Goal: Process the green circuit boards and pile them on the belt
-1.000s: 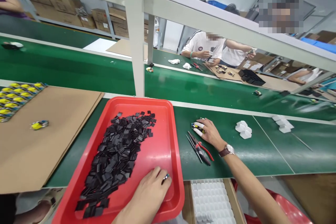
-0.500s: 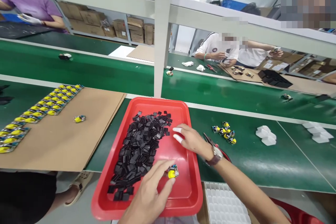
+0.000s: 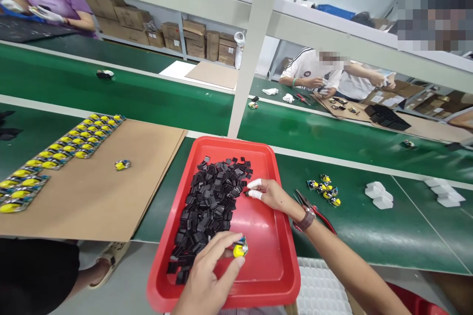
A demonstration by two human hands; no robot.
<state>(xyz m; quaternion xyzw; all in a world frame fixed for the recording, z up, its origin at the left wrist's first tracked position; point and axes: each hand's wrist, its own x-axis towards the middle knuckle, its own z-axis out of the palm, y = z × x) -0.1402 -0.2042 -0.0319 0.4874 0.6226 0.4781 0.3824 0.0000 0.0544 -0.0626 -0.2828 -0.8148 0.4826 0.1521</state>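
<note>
A red tray (image 3: 271, 275) in front of me holds a heap of several small black square pieces (image 3: 210, 204). Over the tray's near edge my left hand (image 3: 209, 275) pinches a small yellow component (image 3: 240, 247) between thumb and fingers. My right hand (image 3: 268, 193), wearing white finger cots and a wristwatch, reaches to the right edge of the black heap, its fingertips pinched on a black piece.
Red-handled pliers (image 3: 318, 209) and a cluster of yellow components (image 3: 325, 189) lie on the green bench right of the tray, with white blocks (image 3: 377, 194) further right. A cardboard sheet (image 3: 111, 192) on the left carries rows of yellow components (image 3: 55, 155). People work across the conveyor.
My right hand left the yellow components by the pliers and moved left into the tray to the black heap. My left hand turned up, showing the yellow component.
</note>
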